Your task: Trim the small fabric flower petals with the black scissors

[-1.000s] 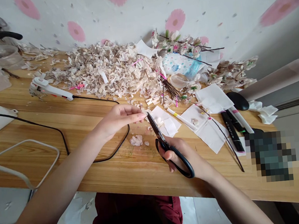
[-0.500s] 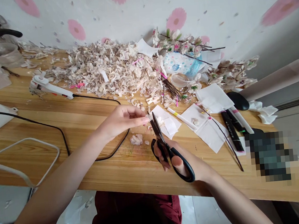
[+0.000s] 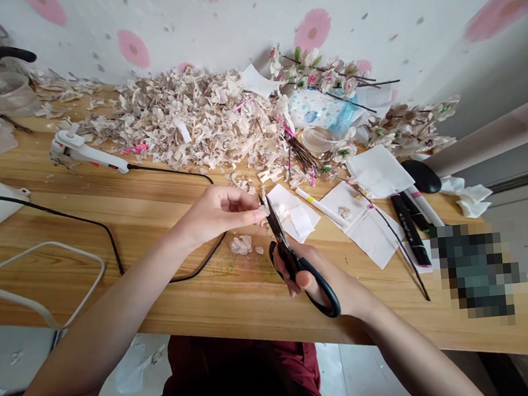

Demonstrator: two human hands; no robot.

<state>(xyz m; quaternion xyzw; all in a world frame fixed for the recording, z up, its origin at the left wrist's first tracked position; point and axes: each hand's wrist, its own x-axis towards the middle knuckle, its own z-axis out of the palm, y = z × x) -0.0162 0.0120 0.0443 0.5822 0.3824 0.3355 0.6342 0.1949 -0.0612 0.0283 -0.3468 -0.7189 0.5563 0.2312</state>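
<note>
My left hand pinches a small pale petal piece between thumb and fingertips, above the wooden table. My right hand grips black-handled scissors, and their narrow blades reach up to that piece. A small heap of cut pale petals lies on the wood below my hands. Just to the right of the blade tips is a white paper square with pale scraps on it.
A large heap of shredded petal scraps covers the table's back. Artificial blossom branches lie behind it. A hot glue gun trails a black cord. Several black markers and white paper sheets lie at right; a blurred patch hides the front right.
The scissors' blades now point more steeply at the petal piece, and their tips sit at my left fingertips. The whole view has shifted slightly.
</note>
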